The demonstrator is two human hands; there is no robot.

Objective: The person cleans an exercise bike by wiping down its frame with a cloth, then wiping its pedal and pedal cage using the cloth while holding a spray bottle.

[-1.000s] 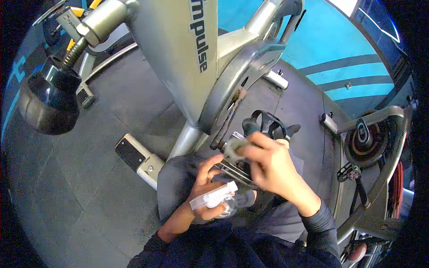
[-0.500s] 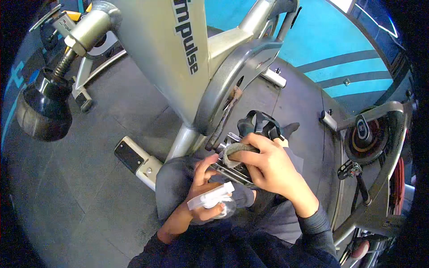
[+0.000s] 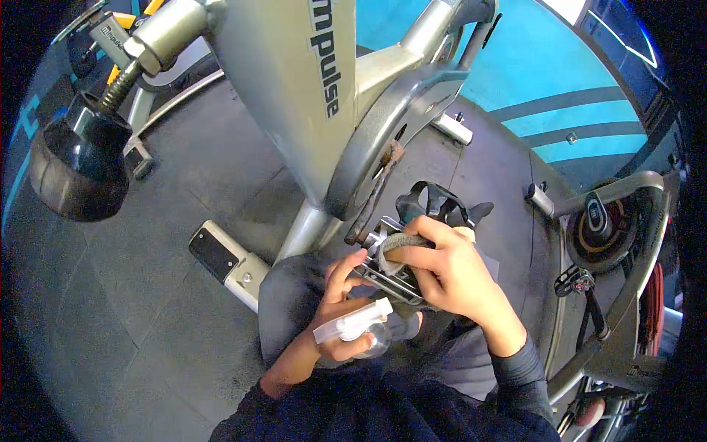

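Observation:
My right hand (image 3: 456, 276) pinches a grey cloth (image 3: 395, 249) and presses it on the pedal (image 3: 390, 283) of an exercise bike. In my left hand (image 3: 331, 317) is a clear spray bottle with a white spray head (image 3: 357, 322). The left index finger reaches up to the near edge of the pedal and seems to touch it. A rusty crank arm (image 3: 375, 195) runs from the bike to the pedal. The black pedal strap (image 3: 434, 200) stands up behind my right hand. Part of the pedal is hidden under the cloth and fingers.
The bike's silver frame (image 3: 294, 96) rises ahead, with a base foot (image 3: 224, 261) at its left. A black knob (image 3: 81, 166) hangs at the upper left. Another bike (image 3: 611, 228) stands on the right. Dark mats (image 3: 110, 295) cover the floor.
The view has shifted slightly, so the bike frame sits a little further right. The cloth and right hand have moved marginally on the pedal. Both hands keep their holds.

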